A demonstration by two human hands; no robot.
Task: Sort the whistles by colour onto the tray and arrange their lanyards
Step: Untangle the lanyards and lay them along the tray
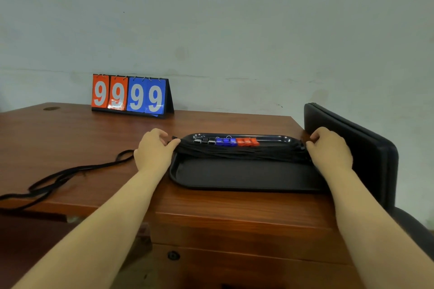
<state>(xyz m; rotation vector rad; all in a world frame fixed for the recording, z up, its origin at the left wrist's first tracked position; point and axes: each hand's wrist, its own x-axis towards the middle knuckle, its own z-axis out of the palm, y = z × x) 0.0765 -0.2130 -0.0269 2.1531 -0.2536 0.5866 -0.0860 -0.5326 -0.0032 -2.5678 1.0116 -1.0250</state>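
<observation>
Both your left grip [153,150] & right grip [328,148] pinch the lanyards [242,151]; tug unevenly & sorted whistles [226,141] may scramble.

Soft, even, rather dim light; I see no hard shadows. Warm sheen on the front lip of the surface [246,220], small glare on the scoreboard [129,97] cards. Whole frame slightly soft. Black lanyards [242,151] and black tray [246,176] lose detail, merging together. Wide-angle bowing toward the edges; wall [234,19] looks blotchy.
</observation>
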